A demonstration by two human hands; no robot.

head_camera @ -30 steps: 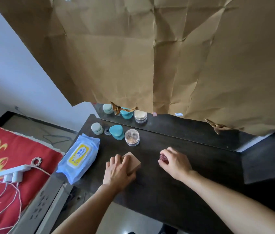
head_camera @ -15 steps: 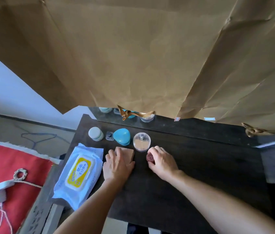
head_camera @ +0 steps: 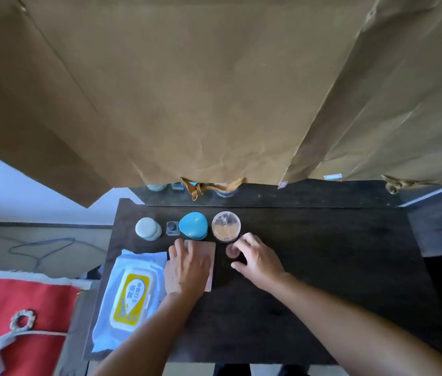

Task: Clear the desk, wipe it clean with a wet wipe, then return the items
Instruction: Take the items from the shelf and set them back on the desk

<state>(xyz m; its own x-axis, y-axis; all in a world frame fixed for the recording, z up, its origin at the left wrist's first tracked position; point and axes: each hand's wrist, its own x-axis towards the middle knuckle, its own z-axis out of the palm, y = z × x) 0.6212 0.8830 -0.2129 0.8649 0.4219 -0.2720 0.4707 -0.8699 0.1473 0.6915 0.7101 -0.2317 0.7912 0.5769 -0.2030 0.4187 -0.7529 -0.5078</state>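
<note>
Hands work a dark desk (head_camera: 323, 267). Left hand (head_camera: 186, 270) lies flat on a pink card (head_camera: 210, 253); right hand (head_camera: 258, 257), fingers loosely spread, touches a small round jar (head_camera: 231, 251).

We see a home bedroom corner: beyond our hands, cosmetic jars (head_camera: 148, 228) line a dark desk (head_camera: 323, 253), brown paper (head_camera: 214, 90) hangs above, and a red bedspread (head_camera: 11, 299) lies left.

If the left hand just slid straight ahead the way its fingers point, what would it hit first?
Probably the blue heart-shaped case, just beyond the left hand, which lies flat on the tan card; the small dark bottle sits close beside.
</note>
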